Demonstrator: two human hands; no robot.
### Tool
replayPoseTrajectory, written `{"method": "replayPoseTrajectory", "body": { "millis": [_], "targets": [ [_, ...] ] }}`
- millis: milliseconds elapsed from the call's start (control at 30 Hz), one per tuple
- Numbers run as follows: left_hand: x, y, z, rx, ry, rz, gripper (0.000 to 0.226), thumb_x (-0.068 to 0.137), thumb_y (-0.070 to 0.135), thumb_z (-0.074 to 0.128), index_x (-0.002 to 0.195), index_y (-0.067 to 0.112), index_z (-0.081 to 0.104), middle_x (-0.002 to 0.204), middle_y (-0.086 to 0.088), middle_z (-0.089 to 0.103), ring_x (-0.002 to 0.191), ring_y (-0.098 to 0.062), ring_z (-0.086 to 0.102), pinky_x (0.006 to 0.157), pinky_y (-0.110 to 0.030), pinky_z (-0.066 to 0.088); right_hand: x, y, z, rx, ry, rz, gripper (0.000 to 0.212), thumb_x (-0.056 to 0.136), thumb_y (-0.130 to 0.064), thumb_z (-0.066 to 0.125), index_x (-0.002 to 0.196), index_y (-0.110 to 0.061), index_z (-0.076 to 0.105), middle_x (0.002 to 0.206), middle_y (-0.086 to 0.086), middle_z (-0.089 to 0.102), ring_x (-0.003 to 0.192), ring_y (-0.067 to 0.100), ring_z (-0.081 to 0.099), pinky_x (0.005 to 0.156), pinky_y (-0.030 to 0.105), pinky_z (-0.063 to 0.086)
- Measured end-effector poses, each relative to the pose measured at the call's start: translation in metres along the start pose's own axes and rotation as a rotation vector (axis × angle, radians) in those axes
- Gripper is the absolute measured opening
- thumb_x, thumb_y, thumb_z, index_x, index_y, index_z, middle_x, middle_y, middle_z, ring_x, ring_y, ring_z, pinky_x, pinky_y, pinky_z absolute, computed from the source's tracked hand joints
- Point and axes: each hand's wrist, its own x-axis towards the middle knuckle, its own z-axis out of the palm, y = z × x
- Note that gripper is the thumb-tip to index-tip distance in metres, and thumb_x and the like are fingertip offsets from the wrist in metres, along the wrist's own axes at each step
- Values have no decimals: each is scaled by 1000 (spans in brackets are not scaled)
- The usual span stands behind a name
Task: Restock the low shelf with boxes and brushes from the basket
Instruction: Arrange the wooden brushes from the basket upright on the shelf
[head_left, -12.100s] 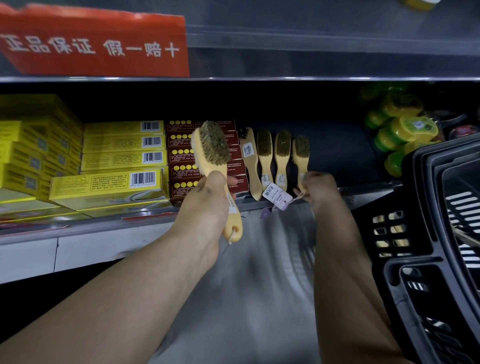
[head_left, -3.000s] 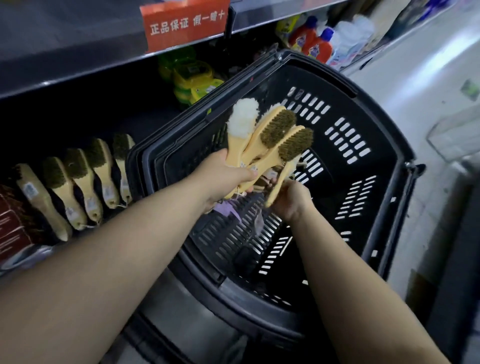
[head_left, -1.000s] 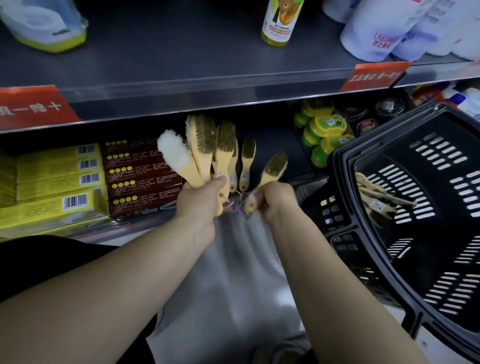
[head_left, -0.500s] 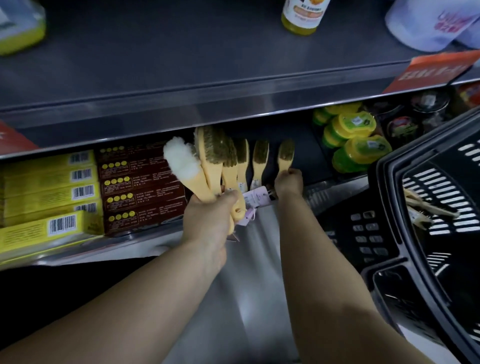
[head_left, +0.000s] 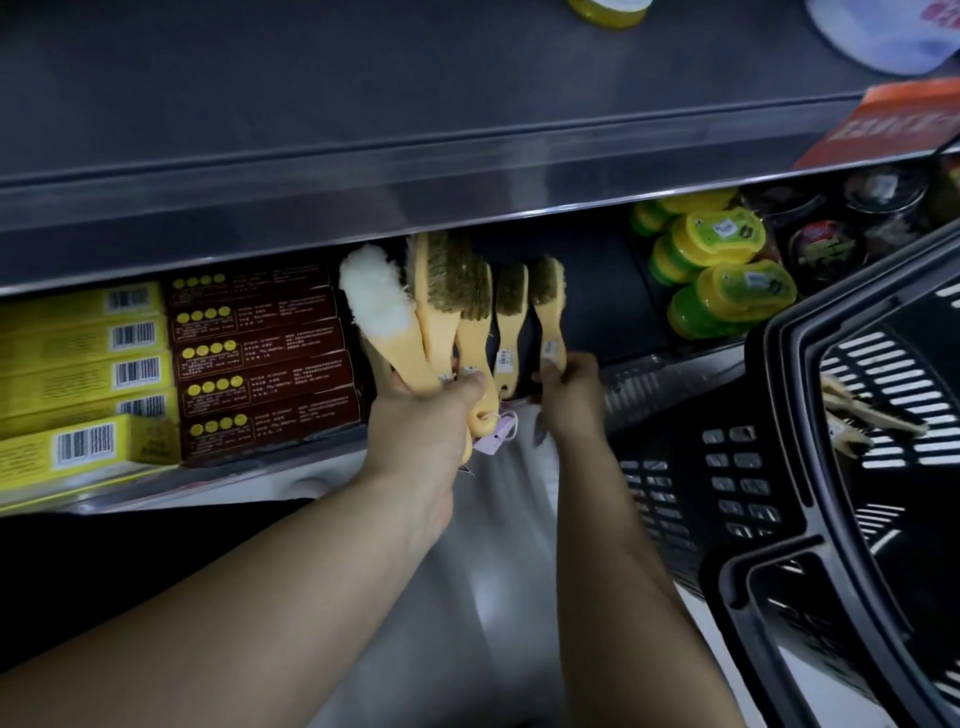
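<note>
Nearest us, our left hand (head_left: 431, 421) is curled tight round the handles of a bunch (head_left: 441, 312) of brushes, one white and fluffy, held upright before the low shelf (head_left: 602, 291). Our right hand (head_left: 569, 395) pinches the handle of a single brush (head_left: 548, 306), which stands at the shelf's front just beside a second brush (head_left: 511, 322) leaning there alone. To the right the basket (head_left: 769, 374) holds a few spare brushes (head_left: 857, 415); we see no boxes in it, though part is out of view. Further in, yellow boxes (head_left: 78, 364) and brown boxes (head_left: 260, 358) lie stacked at the shelf's left. We judge the boxes done and the brushes partway: the bunch and the basket's few are left to place
</note>
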Motion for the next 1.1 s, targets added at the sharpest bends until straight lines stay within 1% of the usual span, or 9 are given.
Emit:
{"method": "replayPoseTrajectory", "body": {
  "millis": [200,367,467,567,633,767,900,1000,1100],
  "targets": [
    [-1,0,-2,-9,-1,9,38,80,13,71,116,20,60,91,2,69,64,-6,62,42,-13,44,13,-8,5,-411,-28,13,36,96,-40,46,99,-9,64,104,16,65,95,34,59,68,32,42],
    [-1,0,-2,-1,0,11,38,79,13,72,115,19,60,95,0,70,77,-14,66,63,-24,50,12,-8,4,-513,-64,41,31,96,-33,47,108,-10,62,117,17,61,108,35,55,78,34,43],
    [0,0,-3,5,1,12,39,79,12,71,116,18,59,98,-4,70,82,-20,66,69,-30,50,-7,-13,-2,-642,-46,-16,38,99,-33,39,124,-8,53,137,18,39,122,36,40,96,40,36],
    [1,-1,-3,10,-3,-2,40,79,12,72,117,17,60,99,-5,70,85,-23,67,73,-34,53,-42,-30,-10,-337,-34,-222,33,100,-30,39,102,-10,65,114,14,58,107,29,52,93,36,44],
    [0,-2,-3,16,-14,-11,37,79,12,72,113,18,61,98,-5,70,84,-22,67,67,-31,55,-67,-46,-16,152,-275,-109,33,97,-33,45,81,-19,69,84,-4,72,84,11,66,75,24,53],
    [-5,-6,-2,10,-85,-44,21,81,11,70,99,19,64,87,-3,71,70,-16,66,52,-24,52,-88,-53,-18,563,-595,88,19,92,-23,56,92,-11,70,87,8,71,78,22,66,64,30,51],
    [-7,-10,-2,-42,-53,-127,11,85,10,65,95,14,63,82,-4,69,71,-16,66,64,-25,54,-57,-46,-23,620,-327,146,16,93,-12,52,87,-8,66,79,10,67,71,21,63,67,32,53],
    [-4,-7,-4,-54,-35,-138,11,85,13,66,95,15,62,77,1,65,63,-9,61,54,-18,52,-16,-41,-29,380,-58,138,22,94,-8,45,77,-16,55,70,3,57,62,15,54,55,23,47],
    [-4,-4,-4,-27,-58,-125,6,85,13,65,86,17,61,70,2,60,58,-8,54,51,-16,47,16,-31,-33,175,-29,150,21,91,1,42,81,-14,51,71,0,48,58,10,46,45,15,45]
  ]
}}
